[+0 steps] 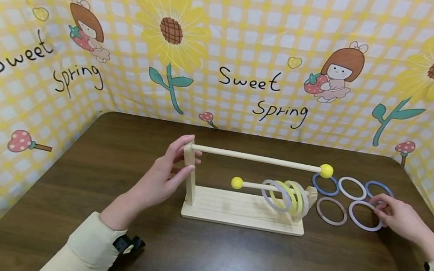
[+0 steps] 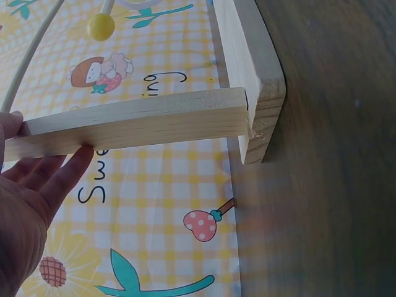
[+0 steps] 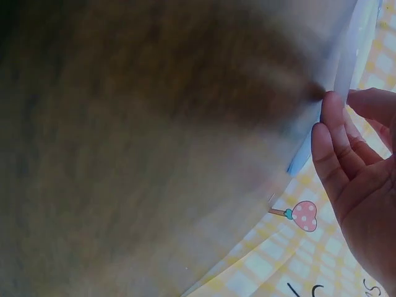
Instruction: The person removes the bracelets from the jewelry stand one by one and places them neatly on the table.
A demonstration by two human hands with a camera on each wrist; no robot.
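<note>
My left hand [image 1: 161, 174] holds the upright post [image 1: 191, 183] of a pale wooden ring rack [image 1: 239, 210], thumb on the near side and fingers behind. The left wrist view shows the same post [image 2: 161, 117] between thumb and fingers. To the right of the rack, my right hand [image 1: 401, 219] pinches the right edge of a pale lavender ring [image 1: 363, 228]. In the right wrist view that ring [image 3: 346, 65] appears edge-on at the fingertips. Several rings, lavender, yellow and whitish, hang on the rack's lower rod [image 1: 251, 185].
Around the pinched ring lie a blue ring [image 1: 324, 193], a white ring [image 1: 350, 197], another blue ring [image 1: 380, 183] and a pinkish ring [image 1: 329, 223]. The upper rod [image 1: 256, 158] ends in a yellow ball [image 1: 326, 171]. A checked cloth [image 1: 246, 55] walls the brown table [image 1: 222, 264].
</note>
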